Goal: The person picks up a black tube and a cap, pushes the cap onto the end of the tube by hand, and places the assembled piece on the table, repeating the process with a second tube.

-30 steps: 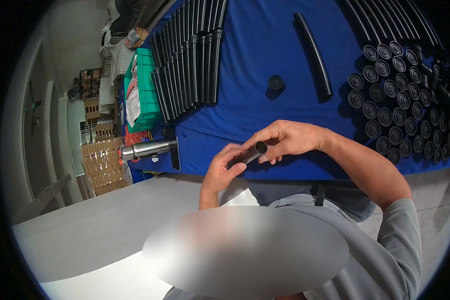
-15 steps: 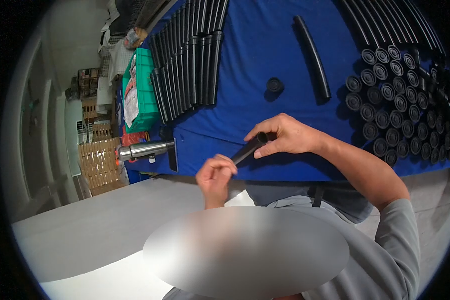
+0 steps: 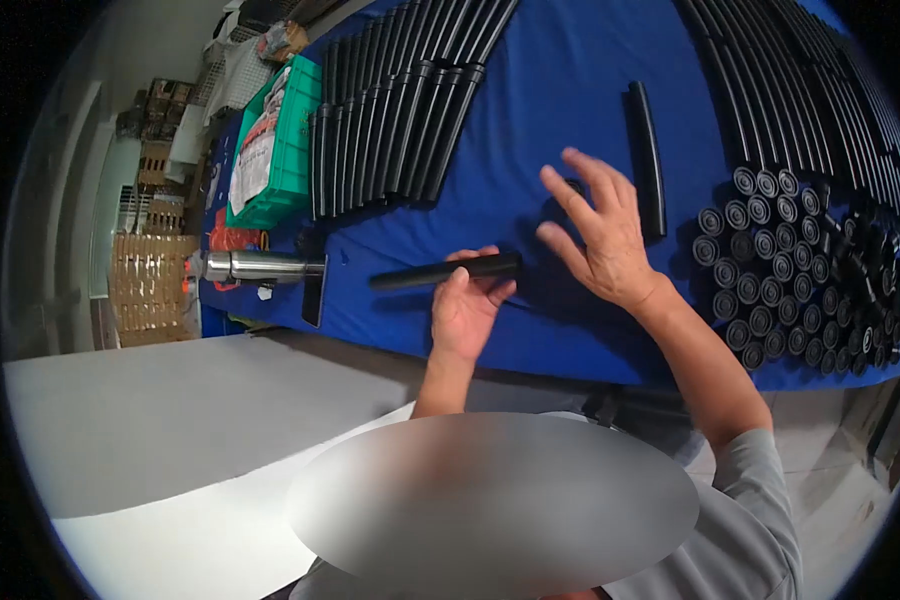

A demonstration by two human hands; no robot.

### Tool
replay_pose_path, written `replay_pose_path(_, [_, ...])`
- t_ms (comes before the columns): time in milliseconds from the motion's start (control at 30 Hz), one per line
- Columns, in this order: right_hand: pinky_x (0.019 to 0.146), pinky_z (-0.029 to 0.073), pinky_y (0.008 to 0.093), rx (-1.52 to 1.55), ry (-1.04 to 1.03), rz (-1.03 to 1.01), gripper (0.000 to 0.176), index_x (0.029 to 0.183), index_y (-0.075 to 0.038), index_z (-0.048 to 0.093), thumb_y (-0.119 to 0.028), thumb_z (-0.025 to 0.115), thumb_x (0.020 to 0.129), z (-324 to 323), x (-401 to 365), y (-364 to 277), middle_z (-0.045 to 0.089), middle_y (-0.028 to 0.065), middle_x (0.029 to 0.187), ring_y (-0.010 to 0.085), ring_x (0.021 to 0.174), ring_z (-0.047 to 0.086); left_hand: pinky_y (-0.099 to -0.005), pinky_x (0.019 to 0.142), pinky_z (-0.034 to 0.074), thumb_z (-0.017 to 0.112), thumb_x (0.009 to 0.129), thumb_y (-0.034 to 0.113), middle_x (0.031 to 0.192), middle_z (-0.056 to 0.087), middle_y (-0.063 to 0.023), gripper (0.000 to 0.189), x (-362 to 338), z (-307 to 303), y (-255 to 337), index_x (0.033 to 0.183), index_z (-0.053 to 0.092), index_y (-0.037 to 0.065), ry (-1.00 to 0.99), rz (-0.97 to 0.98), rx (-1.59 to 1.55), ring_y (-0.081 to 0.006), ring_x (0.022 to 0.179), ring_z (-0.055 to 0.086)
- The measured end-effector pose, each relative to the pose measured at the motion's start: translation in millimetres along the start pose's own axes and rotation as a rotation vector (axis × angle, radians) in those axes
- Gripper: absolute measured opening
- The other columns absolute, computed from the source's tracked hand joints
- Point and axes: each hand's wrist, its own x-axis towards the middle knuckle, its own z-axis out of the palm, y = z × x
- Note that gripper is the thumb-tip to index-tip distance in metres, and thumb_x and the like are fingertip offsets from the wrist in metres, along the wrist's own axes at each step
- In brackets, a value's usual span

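**First:** Black tube, where is it?

**Second:** Level over the blue table, near the front edge. Its left end points towards the steel cylinder at the table's edge, below the green crate. A row of black tubes lies behind it.

**First:** Who has it?

**Second:** The left hand, with fingers wrapped round the right end.

**First:** And the other hand?

**Second:** The right hand is empty, fingers spread apart, hovering just beside that end. Right of it lie a loose tube and a cluster of round black caps.
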Motion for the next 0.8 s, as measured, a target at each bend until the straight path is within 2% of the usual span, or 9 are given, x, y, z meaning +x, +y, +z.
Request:
replay_pose_path(67, [0.111,0.039,0.0519,-0.373,-0.127,0.016,0.052,0.142,-0.009,0.058,-0.014,0.066,0.091,11,0,6,0.050,0.0207,0.148,0.0373,0.133,0.051,-0.0536,0.101,0.058,0.059,0.104,0.021,0.131,0.065,-0.0191,0.023,10,2,5,0.125,0.059,0.011,-0.027,0.035,0.056,-0.0365,0.128,0.062])
replay_pose_path(167, [0.110,0.041,0.0515,-0.485,-0.250,-0.050,0.053,0.141,-0.009,0.059,-0.004,0.062,0.089,26,-12,17,0.053,0.0176,0.146,0.0365,0.130,0.053,-0.0569,0.104,0.057,0.058,0.104,0.015,0.131,0.064,-0.0227,0.020,15,0,6,0.123,0.054,0.012,-0.070,0.030,0.055,-0.0409,0.130,0.060])
replay_pose_path(267, [0.107,0.043,0.0507,-0.332,-0.301,0.027,0.050,0.139,-0.009,0.061,-0.003,0.060,0.089,22,-10,20,0.058,0.0150,0.140,0.0345,0.127,0.056,-0.0559,0.103,0.058,0.060,0.101,0.007,0.130,0.064,-0.0227,0.028,16,-5,3,0.127,0.050,0.013,-0.062,0.033,0.004,-0.0405,0.128,0.061])
replay_pose_path(300, [0.102,0.047,0.0493,-0.324,-0.307,0.042,0.045,0.132,-0.007,0.063,-0.003,0.066,0.087,17,-7,17,0.063,0.0141,0.130,0.0341,0.120,0.060,-0.0554,0.102,0.059,0.061,0.100,0.004,0.129,0.065,-0.0224,0.032,16,-6,1,0.128,0.049,0.013,-0.052,0.040,-0.013,-0.0399,0.128,0.062])
replay_pose_path(400, [0.090,0.053,0.0454,0.097,-0.223,0.218,0.041,0.125,-0.005,0.064,-0.005,0.075,0.086,15,-5,5,0.065,0.0159,0.121,0.0359,0.107,0.065,-0.0536,0.102,0.059,0.064,0.096,-0.003,0.127,0.066,-0.0209,0.041,19,-5,-1,0.130,0.048,0.014,-0.059,0.102,-0.026,-0.0393,0.127,0.062])
replay_pose_path(533, [0.075,0.054,0.0284,0.877,-0.415,0.688,0.036,0.120,0.001,0.059,-0.004,0.078,0.091,19,-10,-4,0.067,0.0067,0.105,0.0128,0.088,0.066,-0.0525,0.103,0.058,0.068,0.095,-0.003,0.125,0.067,-0.0199,0.044,26,2,-10,0.130,0.048,0.016,-0.030,0.136,-0.067,-0.0381,0.125,0.063])
replay_pose_path(567, [0.078,0.053,0.0247,0.882,-0.473,0.684,0.036,0.120,0.002,0.056,-0.003,0.078,0.092,21,-13,-3,0.063,0.0030,0.104,0.0070,0.093,0.061,-0.0523,0.103,0.058,0.068,0.095,-0.002,0.125,0.067,-0.0196,0.044,27,1,-13,0.130,0.048,0.016,-0.029,0.152,-0.068,-0.0379,0.125,0.064])
replay_pose_path(667, [0.085,0.054,0.0250,0.927,-0.484,0.732,0.038,0.126,0.003,0.057,-0.003,0.076,0.094,24,-16,-13,0.065,0.0052,0.106,0.0086,0.097,0.063,-0.0523,0.104,0.057,0.068,0.095,-0.001,0.125,0.067,-0.0185,0.043,26,6,-15,0.129,0.048,0.016,-0.040,0.158,-0.074,-0.0376,0.123,0.065])
replay_pose_path(800, [0.084,0.055,0.0250,0.916,-0.522,0.719,0.040,0.130,0.004,0.058,-0.003,0.075,0.094,24,-16,-14,0.066,0.0070,0.108,0.0097,0.098,0.065,-0.0513,0.103,0.058,0.068,0.096,0.001,0.123,0.067,-0.0176,0.041,22,10,-12,0.127,0.046,0.016,-0.011,0.125,-0.061,-0.0373,0.121,0.066])
